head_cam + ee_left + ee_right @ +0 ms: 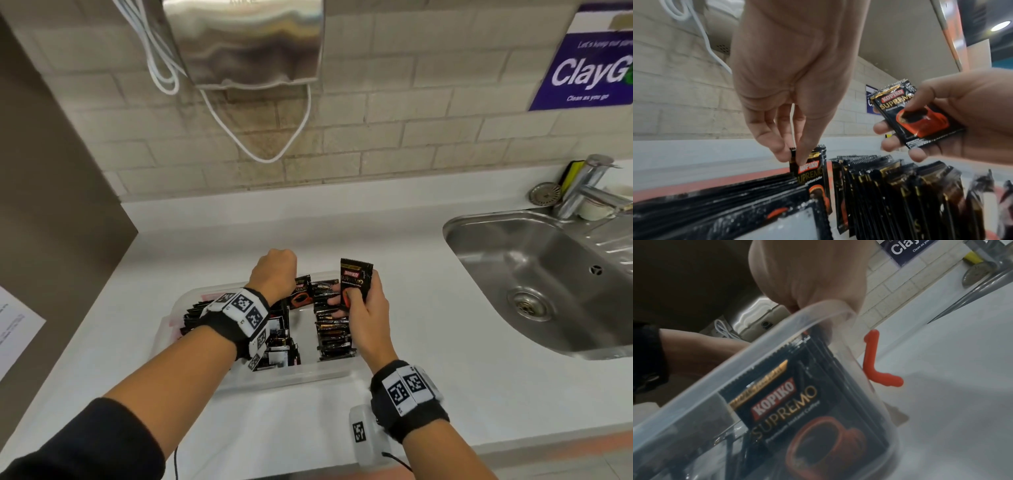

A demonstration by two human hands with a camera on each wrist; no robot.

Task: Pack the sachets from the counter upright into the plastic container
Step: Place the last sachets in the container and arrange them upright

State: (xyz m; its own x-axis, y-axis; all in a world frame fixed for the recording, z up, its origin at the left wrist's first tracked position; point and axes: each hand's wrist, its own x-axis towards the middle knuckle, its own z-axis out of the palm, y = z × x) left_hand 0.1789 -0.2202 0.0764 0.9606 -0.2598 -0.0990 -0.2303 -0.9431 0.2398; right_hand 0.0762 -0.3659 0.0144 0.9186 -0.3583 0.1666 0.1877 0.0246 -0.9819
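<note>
Left hand pinching sachet's top edge, right hand gripping another sachet

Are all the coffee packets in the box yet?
Nearly. Rows of sachets already stand in the plastic container. The left hand pinches one sachet at the row's far end, and the right hand holds another sachet above it. No loose ones show on the counter.
</note>
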